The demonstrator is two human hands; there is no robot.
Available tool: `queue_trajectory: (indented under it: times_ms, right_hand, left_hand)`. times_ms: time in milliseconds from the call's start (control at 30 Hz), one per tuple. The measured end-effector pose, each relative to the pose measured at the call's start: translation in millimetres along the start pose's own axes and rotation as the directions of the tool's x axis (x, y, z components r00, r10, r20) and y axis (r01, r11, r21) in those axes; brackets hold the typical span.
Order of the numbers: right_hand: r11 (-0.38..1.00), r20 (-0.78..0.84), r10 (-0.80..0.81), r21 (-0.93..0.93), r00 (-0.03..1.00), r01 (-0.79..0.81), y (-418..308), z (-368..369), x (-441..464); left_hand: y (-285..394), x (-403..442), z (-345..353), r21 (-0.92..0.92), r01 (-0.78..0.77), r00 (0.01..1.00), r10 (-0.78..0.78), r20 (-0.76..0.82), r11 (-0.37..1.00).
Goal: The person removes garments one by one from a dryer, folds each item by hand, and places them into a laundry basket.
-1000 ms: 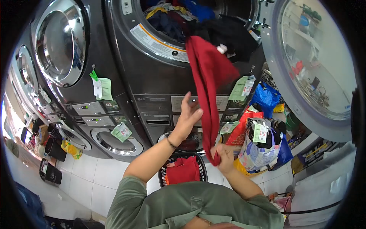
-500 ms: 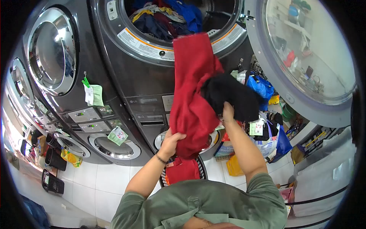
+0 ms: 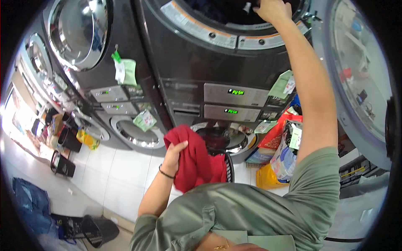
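Note:
Bunched red cloth [image 3: 190,161] hangs from my left hand [image 3: 173,157], whose fingers are wrapped round it, low in front of my body. Below and behind it is a black basket [image 3: 229,167] with more red cloth in it. My right arm is stretched up to the open drum of the dryer [image 3: 180,54], and my right hand [image 3: 272,10] is at the drum's opening. Dark cloth [image 3: 222,10] lies inside the drum near my right fingers. The fingertips of that hand are partly cut off by the frame's top edge.
The round dryer door [image 3: 356,83] stands open at the right. Full bags [image 3: 280,163] are on the floor below it. More machines line the left side, with green tags [image 3: 130,71] hanging on them. Another black basket [image 3: 99,231] is at the lower left.
My right hand has let go of the black cloth and moved up to the drum. My left hand has lowered the red cloth, now more bunched. The view has shifted.

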State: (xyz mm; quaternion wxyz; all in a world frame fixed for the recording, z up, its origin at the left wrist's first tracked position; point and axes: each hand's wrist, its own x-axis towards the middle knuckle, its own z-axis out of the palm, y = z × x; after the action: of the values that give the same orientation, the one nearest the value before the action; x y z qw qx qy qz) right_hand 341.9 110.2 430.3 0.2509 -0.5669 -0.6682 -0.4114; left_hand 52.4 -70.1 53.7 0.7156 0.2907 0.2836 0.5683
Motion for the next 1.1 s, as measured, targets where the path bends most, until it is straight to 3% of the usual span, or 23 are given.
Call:
queue_trajectory:
  times_ms: [33,67,100,133,167,200,233,267,333,400,433,533,567,600,667,733,800,833,900,933,967,1067,1100]
  right_hand:
    - [0.998,-0.035,-0.028,0.054,0.999,0.030,-12.8,2.2,-12.0]
    - [0.979,-0.095,-0.055,0.192,0.994,0.072,-27.4,8.2,-33.2]
    - [0.811,-0.326,-0.126,0.510,0.937,0.286,-39.0,42.3,-59.2]
    - [0.739,-0.327,-0.132,0.596,0.936,0.312,-64.9,49.4,-101.2]
    - [0.513,-0.017,-0.171,0.852,0.985,0.104,-88.4,43.4,-143.8]
    - [0.348,0.143,-0.264,0.936,0.954,-0.044,-108.8,65.6,-186.3]
    - [0.173,0.402,-0.352,0.916,0.846,-0.363,-132.5,84.1,-234.7]
    - [0.011,0.504,-0.578,0.792,0.642,-0.611,-148.7,99.8,-269.5]
    - [-0.172,0.467,-0.767,0.513,0.441,-0.841,-169.4,89.1,-319.3]
    - [-0.351,0.538,-0.737,0.213,0.409,-0.912,-185.6,52.1,-340.9]
    - [-0.399,0.524,-0.712,0.243,0.466,-0.884,-197.4,59.6,-353.0]
    - [-0.474,0.637,-0.509,0.354,0.579,-0.806,-205.0,52.2,-366.4]
    - [-0.501,0.707,-0.449,0.307,0.547,-0.809,-203.6,49.6,-360.5]
    - [-0.344,0.753,-0.495,0.289,0.434,-0.894,-193.1,55.3,-355.2]
    - [-0.142,0.792,-0.452,0.391,0.411,-0.910,-161.7,58.2,-337.9]
    - [-0.300,0.784,-0.221,0.512,0.580,-0.805,-129.9,60.2,-328.3]
    - [-0.549,0.740,-0.038,0.546,0.672,-0.633,-105.1,38.4,-312.2]
    - [-0.632,0.730,-0.020,0.520,0.683,-0.575,-94.6,34.0,-304.2]
    - [-0.754,0.725,-0.018,0.443,0.689,-0.486,-85.8,11.6,-287.7]
    - [-0.712,0.724,-0.021,0.474,0.690,-0.519,-89.9,2.9,-284.5]
    - [-0.670,0.722,-0.021,0.503,0.691,-0.546,-96.6,-4.3,-282.6]
    - [-0.386,0.691,-0.154,0.616,0.706,-0.687,-128.6,-17.8,-291.8]
    - [-0.315,0.630,-0.211,0.680,0.748,-0.662,-137.7,-20.1,-295.6]
  left_hand:
    - [6.2,-5.2,9.1,0.009,-0.078,0.997,0.078,-0.025,0.997]
    - [15.8,-19.6,23.6,-0.121,-0.134,0.988,0.142,0.057,0.984]
    - [25.5,-31.2,35.3,-0.246,-0.188,0.966,0.224,0.127,0.951]
    - [35.3,-42.8,47.0,-0.376,-0.215,0.932,0.304,0.196,0.902]
    - [40.3,-46.5,52.4,-0.432,-0.205,0.907,0.336,0.252,0.878]
    - [38.2,-51.6,54.8,-0.458,-0.194,0.892,0.350,0.286,0.868]
    - [34.9,-49.5,55.9,-0.465,-0.178,0.885,0.348,0.309,0.867]
    - [33.3,-50.8,54.9,-0.454,-0.174,0.885,0.341,0.318,0.874]
    - [34.6,-46.0,50.6,-0.405,-0.173,0.898,0.313,0.309,0.898]
    - [40.5,-36.6,41.2,-0.318,-0.177,0.925,0.267,0.269,0.931]
    - [43.5,-31.0,35.8,-0.262,-0.170,0.940,0.236,0.247,0.950]
    - [43.5,-17.3,20.4,-0.064,-0.112,0.976,0.122,0.182,0.992]
    - [45.2,-15.6,15.3,0.008,-0.092,0.983,0.090,0.162,0.996]
    - [48.4,-18.6,10.2,0.089,-0.066,0.988,0.053,0.145,0.994]
    - [56.1,-18.7,-1.3,0.218,-0.015,0.993,-0.011,0.116,0.976]
    - [69.2,-17.9,-19.0,0.369,0.051,0.994,-0.084,0.074,0.928]
    - [83.4,-15.3,-38.3,0.444,0.099,0.992,-0.125,0.030,0.891]
    - [88.1,-14.0,-45.5,0.388,0.080,0.994,-0.104,0.040,0.918]
    - [81.2,-4.4,-51.7,-0.105,-0.105,0.973,0.124,0.194,0.989]
    - [74.7,2.2,-49.5,-0.418,-0.127,0.919,0.265,0.292,0.900]
    - [57.7,5.6,-41.3,-0.415,-0.094,0.880,0.270,0.390,0.905]
    - [-41.9,42.0,-20.4,0.195,-0.154,0.954,0.094,0.286,0.969]
    - [-65.8,39.7,6.7,0.238,-0.127,0.982,0.088,0.168,0.963]
